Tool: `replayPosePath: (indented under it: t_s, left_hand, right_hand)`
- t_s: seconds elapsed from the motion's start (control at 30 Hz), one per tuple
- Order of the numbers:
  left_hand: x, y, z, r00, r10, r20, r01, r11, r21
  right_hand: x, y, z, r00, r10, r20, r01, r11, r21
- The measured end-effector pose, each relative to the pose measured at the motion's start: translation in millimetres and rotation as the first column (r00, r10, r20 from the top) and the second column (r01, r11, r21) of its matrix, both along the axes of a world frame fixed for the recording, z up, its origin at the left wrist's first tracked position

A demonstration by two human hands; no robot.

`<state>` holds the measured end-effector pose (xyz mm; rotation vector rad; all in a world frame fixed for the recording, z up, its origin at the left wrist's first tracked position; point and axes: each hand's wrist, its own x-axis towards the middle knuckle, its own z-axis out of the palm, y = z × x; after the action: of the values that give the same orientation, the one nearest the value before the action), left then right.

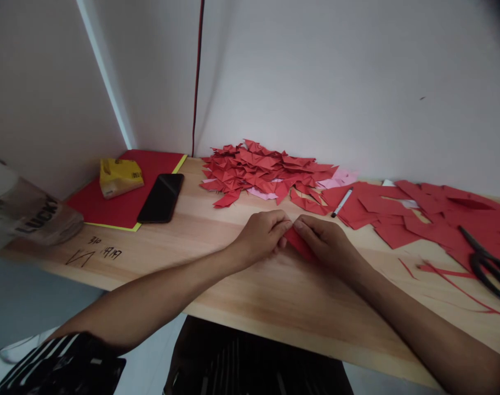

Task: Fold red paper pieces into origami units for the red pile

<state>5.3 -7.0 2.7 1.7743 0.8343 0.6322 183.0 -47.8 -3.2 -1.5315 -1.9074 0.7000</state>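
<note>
Between my two hands is a piece of red paper [298, 244], partly covered by the fingers. My left hand [263, 233] pinches its left edge with thumb and forefinger. My right hand [326, 240] is closed on the same paper, its thumb meeting the left thumb at the upper edge. Both hands are just above the wooden table [217, 285]. Beyond them lies a heap of folded red paper pieces [262, 167]. How the held paper is folded underneath is hidden.
Flat red paper sheets [381, 206], a white marker [342, 202] and black scissors [486, 266] lie to the right, near thin red paper strips [451, 271]. At left are a black phone [161, 198], a yellow tissue pack [121, 176], red card [89, 206] and a clear plastic container [48, 219].
</note>
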Motion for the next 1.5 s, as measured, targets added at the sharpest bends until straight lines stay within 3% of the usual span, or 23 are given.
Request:
replayPosePath:
  t_s: [0.4,0.67,1.03,1.17,1.3,1.5]
  left_hand:
    - [1,2,-1.8,0.992,0.112,0.06,-0.11,0.993,-0.034]
    - [1,12,-9.2,0.994,0.039,0.097,-0.02,0.981,-0.192]
    - [2,-3,-2.2,0.998,0.048,0.051,-0.046,0.998,-0.04]
    - [3,1,-4.5,0.995,0.05,0.084,-0.039,0.991,-0.125]
    - [4,6,-6.1,0.994,-0.025,0.107,0.051,0.967,-0.25]
    - [4,4,-3.8,0.992,0.031,0.126,-0.006,0.98,-0.198]
  right_hand:
    - [2,2,1.4,1.0,-0.028,0.005,0.028,0.999,0.039]
    - [3,0,-0.3,0.996,-0.053,0.066,0.049,0.997,0.065]
    - [1,0,1.7,0.998,-0.014,0.067,0.009,0.998,0.067]
    - [-1,-2,1.6,0.996,-0.048,0.075,0.041,0.994,0.097]
    - [-1,-2,2.1,0.991,-0.084,0.108,0.071,0.99,0.121]
    - [0,-1,2.6,0.997,-0.044,0.059,0.039,0.995,0.092]
